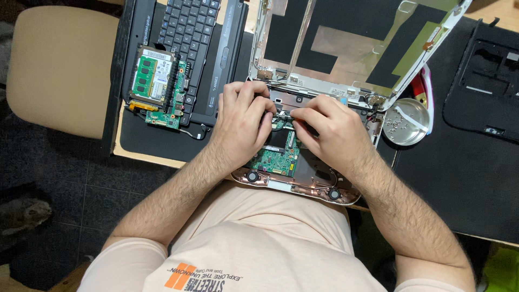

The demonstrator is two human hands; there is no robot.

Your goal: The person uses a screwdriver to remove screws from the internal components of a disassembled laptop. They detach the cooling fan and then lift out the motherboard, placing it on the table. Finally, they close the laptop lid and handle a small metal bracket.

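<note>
Opened white laptop base with green circuit board (277, 159) at table edge, 6 o'clock. Left hand (243, 121) and right hand (330, 132) curled, fingertips pinching a small part at the hinge; which part, cannot tell. Round metal screw dish (403, 135) at 3 o'clock; black keyboard (186, 32) at 11 o'clock.

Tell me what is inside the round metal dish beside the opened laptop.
The round metal dish holds a scatter of small screws and a pale strip across its bowl. A white band crosses its right rim; anything under the strip is hidden.
</note>
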